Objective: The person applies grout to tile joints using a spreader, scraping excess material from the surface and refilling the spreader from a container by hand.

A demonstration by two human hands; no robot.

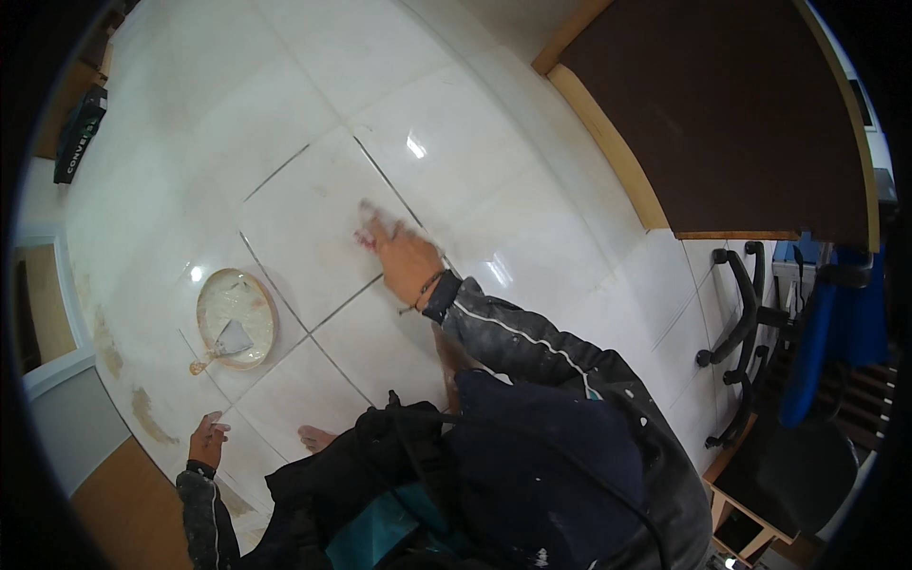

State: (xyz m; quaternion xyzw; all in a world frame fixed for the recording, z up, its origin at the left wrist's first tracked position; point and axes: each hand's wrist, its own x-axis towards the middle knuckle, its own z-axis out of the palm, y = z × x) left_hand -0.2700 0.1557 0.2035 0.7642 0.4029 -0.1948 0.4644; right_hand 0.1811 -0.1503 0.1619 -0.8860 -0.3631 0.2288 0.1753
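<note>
A round tan bowl (274, 328) holds whitish paste (231, 296) and a flat, triangular spatula (233, 338) (its handle (198, 368) pokes past the rim). The bowl stands left of the white tile's (318, 204) near-left corner. That tile looks glossy, hazily smeared, with dark joints (275, 282). Right hand (408, 264) near its right edge: fingers blurred, grip unclear. Left hand (207, 443): fingers loosely apart.

Glossy white tile floor (304, 57), dark lines (389, 183) between some tiles, round bowl (273, 318) at left, brownish smears (147, 416), wheeled chair base (749, 309) at right
</note>
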